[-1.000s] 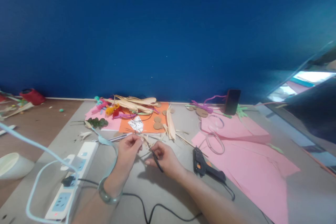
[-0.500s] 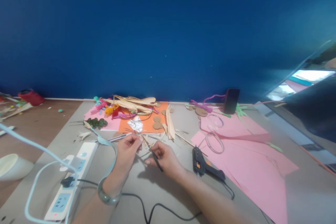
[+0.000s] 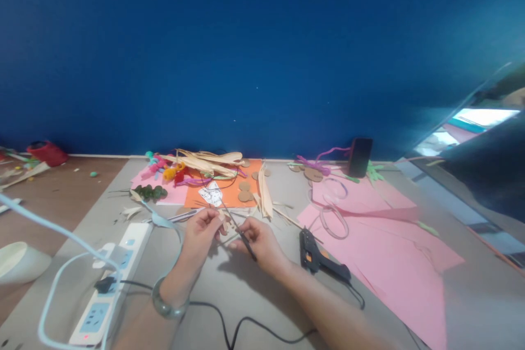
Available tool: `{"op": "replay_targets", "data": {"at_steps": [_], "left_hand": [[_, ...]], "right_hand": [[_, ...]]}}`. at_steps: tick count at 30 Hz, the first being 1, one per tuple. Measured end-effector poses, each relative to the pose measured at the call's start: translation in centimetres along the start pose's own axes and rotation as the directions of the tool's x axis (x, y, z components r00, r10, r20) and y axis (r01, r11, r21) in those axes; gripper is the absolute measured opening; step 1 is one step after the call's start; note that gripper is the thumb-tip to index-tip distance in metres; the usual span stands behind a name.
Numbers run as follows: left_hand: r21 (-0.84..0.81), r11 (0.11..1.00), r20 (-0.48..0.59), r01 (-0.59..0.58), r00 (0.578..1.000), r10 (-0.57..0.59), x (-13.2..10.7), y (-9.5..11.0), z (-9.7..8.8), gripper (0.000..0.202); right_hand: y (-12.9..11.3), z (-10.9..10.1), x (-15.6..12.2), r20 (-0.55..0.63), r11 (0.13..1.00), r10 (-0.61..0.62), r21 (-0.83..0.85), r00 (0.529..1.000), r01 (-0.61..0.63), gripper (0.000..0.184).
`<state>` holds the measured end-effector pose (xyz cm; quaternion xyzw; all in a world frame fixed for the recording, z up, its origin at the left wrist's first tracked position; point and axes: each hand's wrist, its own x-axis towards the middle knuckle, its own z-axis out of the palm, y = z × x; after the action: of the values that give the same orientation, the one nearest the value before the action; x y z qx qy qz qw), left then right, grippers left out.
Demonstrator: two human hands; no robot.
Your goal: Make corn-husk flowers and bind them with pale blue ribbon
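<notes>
My left hand (image 3: 200,232) pinches a small pale straw piece (image 3: 223,224) above the grey table (image 3: 246,295). A green bangle (image 3: 166,303) circles that wrist. My right hand (image 3: 260,243) is closed round a thin dark tool, probably small scissors (image 3: 240,232), whose tip reaches up to the straw piece. Both hands meet near the table's middle, in front of the orange sheet (image 3: 229,194).
A black glue gun (image 3: 320,257) lies right of my right hand, its cord trailing toward me. A white power strip (image 3: 110,279) sits at the left. Pink paper (image 3: 385,246), loose straw strips (image 3: 205,161), cardboard discs, pipe cleaners and a dark phone (image 3: 360,157) lie beyond.
The dark tool's tip has risen and moved closer to the straw piece in my left hand. My right hand shifted slightly up and left; the view barely moved.
</notes>
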<state>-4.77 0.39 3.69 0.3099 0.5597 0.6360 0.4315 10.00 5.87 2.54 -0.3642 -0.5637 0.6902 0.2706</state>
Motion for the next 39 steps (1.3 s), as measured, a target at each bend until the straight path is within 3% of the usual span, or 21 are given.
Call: {"op": "replay_targets", "data": {"at_steps": [7,16,24,31,35,39], "left_hand": [[-0.003,0.988,0.175,0.154,0.973,-0.151,-0.1,-1.1,0.1,0.022],[0.229,0.972,0.303,0.059,0.944,-0.128,0.1,-1.4,-0.3,0.018],[0.142,0.984,0.228,0.112,0.963,-0.143,0.1,-1.0,-0.2,0.022],[0.095,0.986,0.287,0.135,0.945,-0.157,0.1,-1.2,-0.1,0.023],[0.030,0.986,0.202,0.164,0.965,-0.167,0.1,-0.8,-0.1,0.025],[-0.093,0.982,0.082,0.165,0.984,-0.158,0.2,0.4,-0.1,0.030]], "right_hand": [[-1.4,-1.0,0.0,-0.093,0.995,-0.073,0.067,0.993,0.079,0.053],[-1.2,-0.9,-0.1,-0.099,0.984,-0.080,0.151,0.992,0.094,0.051],[-1.6,-0.4,-0.3,-0.097,0.988,-0.056,0.136,0.994,0.069,0.048],[-1.0,-0.2,-0.3,-0.129,0.985,-0.066,0.149,0.989,0.085,0.048],[-1.1,-0.4,-0.1,-0.111,0.990,-0.095,0.095,0.989,0.105,0.048],[-1.5,-0.7,-0.2,0.026,0.993,-0.096,-0.069,0.995,0.098,0.049]]}}
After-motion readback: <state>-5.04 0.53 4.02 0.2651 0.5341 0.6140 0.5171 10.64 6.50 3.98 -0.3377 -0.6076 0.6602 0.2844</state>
